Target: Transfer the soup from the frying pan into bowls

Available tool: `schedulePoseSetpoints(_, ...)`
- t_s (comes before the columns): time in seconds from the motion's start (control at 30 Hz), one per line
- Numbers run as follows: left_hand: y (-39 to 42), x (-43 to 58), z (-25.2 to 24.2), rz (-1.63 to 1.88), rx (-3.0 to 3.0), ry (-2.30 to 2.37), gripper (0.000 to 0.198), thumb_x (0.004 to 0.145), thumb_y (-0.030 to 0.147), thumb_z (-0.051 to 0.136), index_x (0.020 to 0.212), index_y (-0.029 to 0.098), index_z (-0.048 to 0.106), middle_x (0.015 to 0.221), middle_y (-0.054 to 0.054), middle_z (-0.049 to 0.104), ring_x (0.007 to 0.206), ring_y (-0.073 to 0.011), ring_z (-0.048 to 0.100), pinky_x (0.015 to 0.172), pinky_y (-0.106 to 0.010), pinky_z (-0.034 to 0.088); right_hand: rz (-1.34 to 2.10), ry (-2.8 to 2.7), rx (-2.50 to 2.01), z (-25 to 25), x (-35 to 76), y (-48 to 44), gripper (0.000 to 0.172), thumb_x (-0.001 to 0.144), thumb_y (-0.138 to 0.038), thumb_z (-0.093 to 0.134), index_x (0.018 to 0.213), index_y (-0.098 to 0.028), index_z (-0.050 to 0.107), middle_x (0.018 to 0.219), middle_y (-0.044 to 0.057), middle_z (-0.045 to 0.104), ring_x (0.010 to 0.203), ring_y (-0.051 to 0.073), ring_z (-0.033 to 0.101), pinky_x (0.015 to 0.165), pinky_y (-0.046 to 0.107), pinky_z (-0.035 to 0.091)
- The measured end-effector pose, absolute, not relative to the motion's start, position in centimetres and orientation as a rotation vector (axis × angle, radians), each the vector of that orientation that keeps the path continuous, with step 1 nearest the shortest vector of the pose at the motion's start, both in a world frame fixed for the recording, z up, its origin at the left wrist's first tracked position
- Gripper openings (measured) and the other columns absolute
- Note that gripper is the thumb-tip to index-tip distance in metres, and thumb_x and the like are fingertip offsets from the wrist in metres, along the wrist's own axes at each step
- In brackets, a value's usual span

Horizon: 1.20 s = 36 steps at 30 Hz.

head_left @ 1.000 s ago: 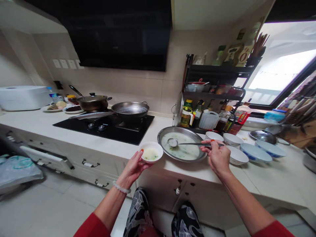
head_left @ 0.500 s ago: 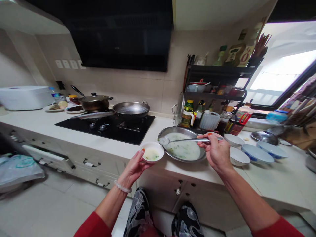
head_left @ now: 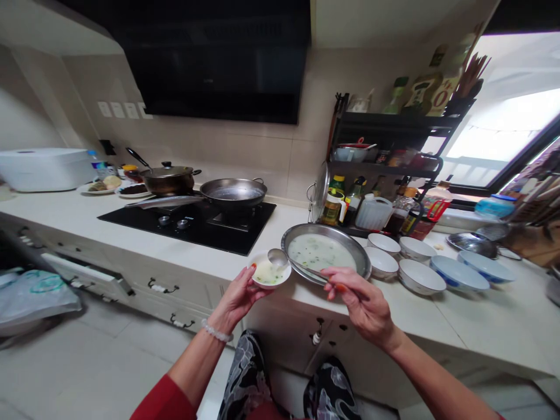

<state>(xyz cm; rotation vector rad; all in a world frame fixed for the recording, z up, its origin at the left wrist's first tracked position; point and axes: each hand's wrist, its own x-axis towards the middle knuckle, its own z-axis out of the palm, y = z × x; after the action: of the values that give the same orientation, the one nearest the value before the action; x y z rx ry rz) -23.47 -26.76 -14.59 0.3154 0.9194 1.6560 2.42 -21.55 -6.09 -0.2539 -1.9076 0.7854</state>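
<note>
My left hand (head_left: 240, 297) grips a small white bowl (head_left: 273, 283) by its side, just off the counter's front edge. Pale soup with green bits (head_left: 265, 270) lies inside it. The handle of a metal ladle (head_left: 277, 257) is closed in my right hand (head_left: 365, 303), and the ladle's head is tipped over the white bowl's rim. Between my hands, a wide steel basin (head_left: 363, 265) holds more of the milky soup with green flecks. Right of the basin stand several white bowls (head_left: 420, 279) and two blue ones (head_left: 459, 275).
On the black cooktop (head_left: 175, 233) sit a steel wok (head_left: 234, 193) and a lidded pot (head_left: 168, 179). A black rack (head_left: 394, 119) with bottles stands behind the basin. Plates and a white box (head_left: 44, 169) are at the far left. A drawer (head_left: 87, 277) is pulled out.
My right hand has moved left and down, carrying the ladle from above the basin to the white bowl, tilting it there. The soup in the bowl looks higher. My left hand stays put.
</note>
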Motion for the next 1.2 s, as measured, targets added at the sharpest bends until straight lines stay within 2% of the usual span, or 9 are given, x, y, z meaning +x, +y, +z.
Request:
schedulePoseSetpoints(0.07, -26.9, -23.4, -14.4, 1.650, 0.315, 0.920, 0.021, 0.085, 0.023, 0.065, 0.103, 0.015, 0.058, 0.081, -0.008, 0.073, 0.069, -0.0230, 0.072, 0.066, -0.038, 0.060, 0.773, -1.927, -0.221, -6.3, 2.6, -21.8, 0.017, 0.087, -0.025, 0.057, 0.097, -0.025, 0.072, 0.101, 0.009, 0.072, 0.077, 0.020, 0.068, 0.055, 0.032, 0.058)
schedulePoseSetpoints(0.17, -26.9, -23.3, -14.2, 1.653, 0.293, 0.913, 0.023, 0.085, 0.021, 0.064, 0.106, 0.015, 0.057, 0.085, -0.009, 0.073, 0.071, -0.0235, 0.072, 0.067, -0.039, 0.060, 0.776, -1.805, -0.300, -6.4, 2.5, -21.9, 0.016, 0.089, -0.025, 0.055, 0.095, -0.025, 0.071, 0.100, 0.008, 0.072, 0.070, 0.018, 0.068, 0.057, 0.033, 0.058)
schedulePoseSetpoints(0.27, -26.9, -23.3, -14.2, 1.659, 0.278, 0.915, 0.026, 0.085, 0.021, 0.064, 0.109, 0.014, 0.057, 0.085, -0.010, 0.073, 0.072, -0.0243, 0.072, 0.068, -0.041, 0.060, 0.794, -1.553, -0.509, -6.3, 2.3, -21.1, 0.018, 0.090, -0.032, 0.053, 0.090, -0.021, 0.067, 0.096, 0.008, 0.071, 0.059, 0.014, 0.065, 0.055, 0.032, 0.057)
schedulePoseSetpoints(0.4, -26.9, -23.3, -14.2, 1.660, 0.273, 0.906, 0.029, 0.084, 0.022, 0.066, 0.110, 0.014, 0.056, 0.087, -0.011, 0.073, 0.075, -0.0265, 0.072, 0.068, -0.042, 0.061, 0.786, -1.308, -0.693, -6.4, 2.8, -18.8, 0.025, 0.088, -0.042, 0.056, 0.087, -0.017, 0.061, 0.089, 0.008, 0.070, 0.055, 0.013, 0.063, 0.049, 0.028, 0.054)
schedulePoseSetpoints(0.6, -26.9, -23.2, -14.2, 1.670, 0.269, 0.898, 0.031, 0.083, 0.020, 0.066, 0.111, 0.014, 0.055, 0.090, -0.012, 0.073, 0.076, -0.0267, 0.072, 0.067, -0.043, 0.061, 0.641, -1.473, -0.810, -8.0, 4.1, -17.0, 0.034, 0.087, -0.051, 0.053, 0.084, -0.018, 0.061, 0.088, 0.008, 0.068, 0.051, 0.013, 0.061, 0.049, 0.030, 0.055)
schedulePoseSetpoints(0.77, -26.8, -23.3, -14.4, 1.676, 0.249, 0.912, 0.033, 0.083, 0.022, 0.067, 0.113, 0.015, 0.056, 0.091, -0.011, 0.073, 0.078, -0.0265, 0.072, 0.071, -0.046, 0.060, 0.647, -1.543, -0.871, -9.1, 4.4, -17.1, 0.033, 0.086, -0.051, 0.052, 0.085, -0.019, 0.062, 0.088, 0.009, 0.069, 0.053, 0.016, 0.063, 0.052, 0.033, 0.055)
schedulePoseSetpoints(0.93, -26.7, -23.4, -14.5, 1.662, 0.261, 0.922, 0.039, 0.081, 0.024, 0.070, 0.116, 0.016, 0.054, 0.095, -0.012, 0.073, 0.080, -0.0279, 0.073, 0.071, -0.044, 0.060, 0.722, -1.382, -0.921, -9.2, 5.1, -16.1, 0.035, 0.083, -0.053, 0.055, 0.080, -0.018, 0.059, 0.085, 0.010, 0.070, 0.049, 0.015, 0.061, 0.047, 0.031, 0.054)
schedulePoseSetpoints(1.2, -26.8, -23.4, -14.4, 1.674, 0.241, 0.908, 0.032, 0.084, 0.021, 0.065, 0.113, 0.014, 0.056, 0.092, -0.012, 0.073, 0.078, -0.0288, 0.072, 0.070, -0.047, 0.060, 0.799, -1.190, -0.902, -9.2, 5.6, -14.3, 0.028, 0.080, -0.042, 0.061, 0.075, -0.015, 0.059, 0.077, 0.005, 0.067, 0.049, 0.012, 0.062, 0.045, 0.024, 0.054)
